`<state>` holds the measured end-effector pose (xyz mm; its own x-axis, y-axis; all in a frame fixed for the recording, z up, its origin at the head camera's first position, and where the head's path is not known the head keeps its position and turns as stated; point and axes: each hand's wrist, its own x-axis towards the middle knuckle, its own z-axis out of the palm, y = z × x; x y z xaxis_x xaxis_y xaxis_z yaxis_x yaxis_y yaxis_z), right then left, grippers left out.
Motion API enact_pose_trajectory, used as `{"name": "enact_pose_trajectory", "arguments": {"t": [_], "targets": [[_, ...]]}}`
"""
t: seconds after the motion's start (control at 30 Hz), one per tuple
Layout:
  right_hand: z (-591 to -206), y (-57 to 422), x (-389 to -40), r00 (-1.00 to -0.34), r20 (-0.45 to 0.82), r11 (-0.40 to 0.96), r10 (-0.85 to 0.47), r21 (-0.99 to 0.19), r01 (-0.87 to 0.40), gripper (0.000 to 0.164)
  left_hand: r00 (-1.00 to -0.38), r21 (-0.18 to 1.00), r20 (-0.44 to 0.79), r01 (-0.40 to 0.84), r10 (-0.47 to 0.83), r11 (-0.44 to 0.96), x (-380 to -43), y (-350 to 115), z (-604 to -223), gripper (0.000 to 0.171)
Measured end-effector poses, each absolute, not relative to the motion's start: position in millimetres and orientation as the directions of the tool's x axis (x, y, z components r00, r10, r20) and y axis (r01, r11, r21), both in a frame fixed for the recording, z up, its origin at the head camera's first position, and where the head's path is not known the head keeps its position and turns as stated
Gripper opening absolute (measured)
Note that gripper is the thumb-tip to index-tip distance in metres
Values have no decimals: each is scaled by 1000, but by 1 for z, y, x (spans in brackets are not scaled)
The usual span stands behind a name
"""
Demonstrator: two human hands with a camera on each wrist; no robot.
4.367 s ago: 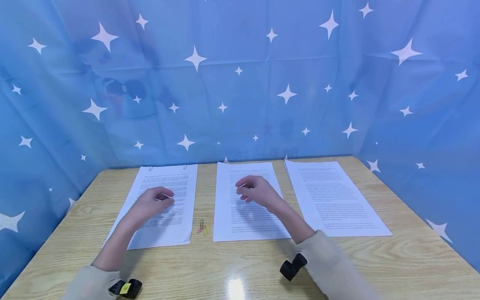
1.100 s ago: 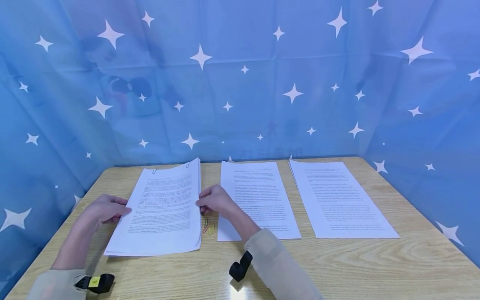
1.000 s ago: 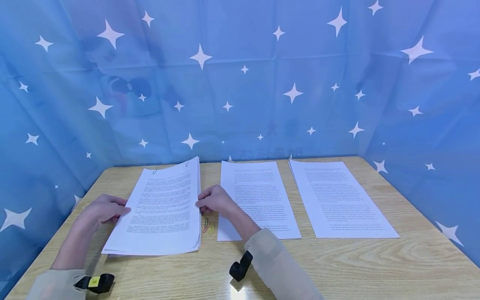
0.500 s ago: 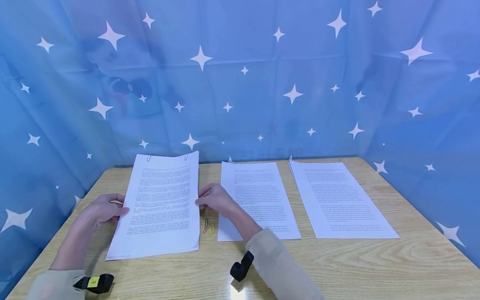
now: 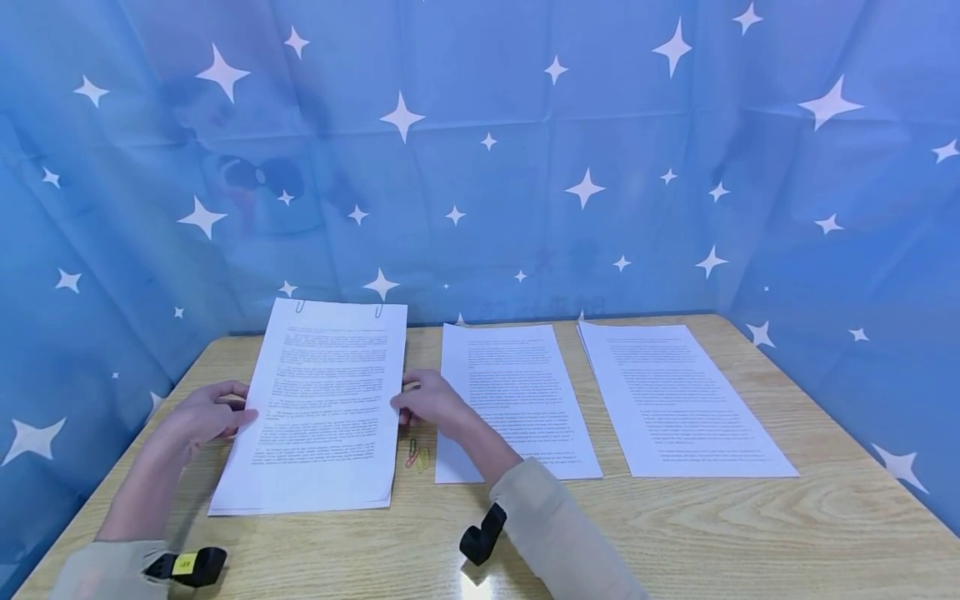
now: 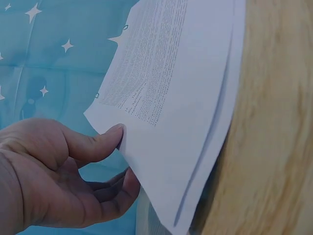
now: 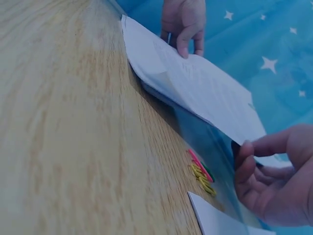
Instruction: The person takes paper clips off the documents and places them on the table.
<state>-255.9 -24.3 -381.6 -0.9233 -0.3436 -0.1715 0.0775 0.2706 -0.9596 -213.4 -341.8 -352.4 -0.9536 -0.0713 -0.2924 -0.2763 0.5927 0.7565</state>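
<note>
A white printed paper stack (image 5: 318, 404), clipped at its far edge, is tilted over the pale wooden counter (image 5: 360, 554), its sides pinched by left hand (image 5: 206, 417) and right hand (image 5: 435, 402); gapped near sheets could be splayed by a slackened grip.

A curtained booth, shown by starry blue cloth (image 5: 465, 171) around the table (image 5: 720, 533).
</note>
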Motion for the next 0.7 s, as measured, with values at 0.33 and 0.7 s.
{"name": "enact_pose_trajectory", "arguments": {"t": [0.33,0.7], "targets": [[-383,-22,-255,-913,-174,234,-369,-968,90,10,-977,779,-215,-173,-3,603,-211,-345,-353,38],[-376,-20,-252,-906,-140,179,-399,-981,73,23,-985,823,-171,-141,2,550,-210,-346,-347,62]]}}
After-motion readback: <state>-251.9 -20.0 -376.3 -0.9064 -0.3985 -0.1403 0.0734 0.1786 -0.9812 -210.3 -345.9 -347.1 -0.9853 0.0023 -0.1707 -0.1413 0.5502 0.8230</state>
